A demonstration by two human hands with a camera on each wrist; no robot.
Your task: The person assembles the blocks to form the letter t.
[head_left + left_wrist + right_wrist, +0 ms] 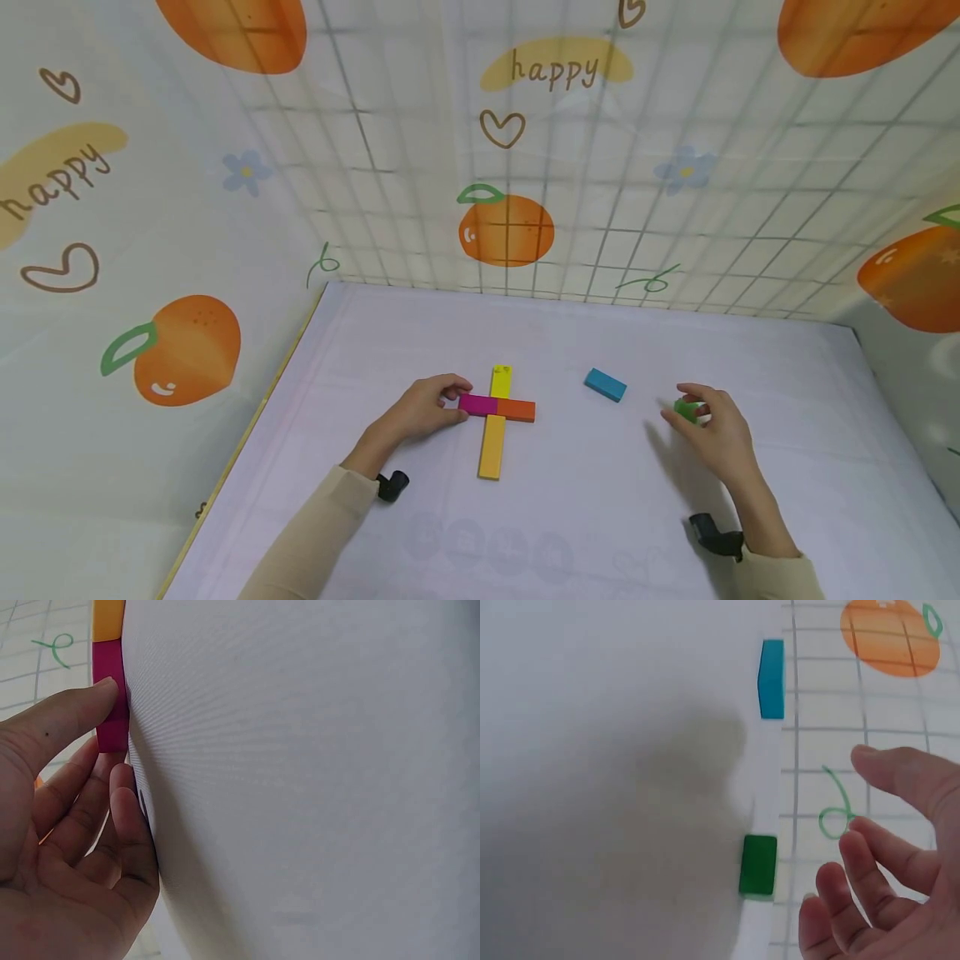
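Observation:
Four blocks form a cross on the table: magenta (477, 406) at left, orange (517, 410) at right, yellow (501, 382) behind and amber (491, 447) in front. My left hand (426, 408) holds the magenta block's outer end between thumb and fingers; the left wrist view shows the thumb on the magenta block (110, 697). My right hand (716, 429) hovers over a green block (686, 410), its fingers spread and partly hiding it. In the right wrist view the hand (885, 862) is apart from the green block (758, 865).
A blue block (605, 385) lies between the cross and my right hand. The white table (585, 517) meets a patterned cloth wall (405, 225) at the back and another at the left. Black wrist-worn devices sit below both hands.

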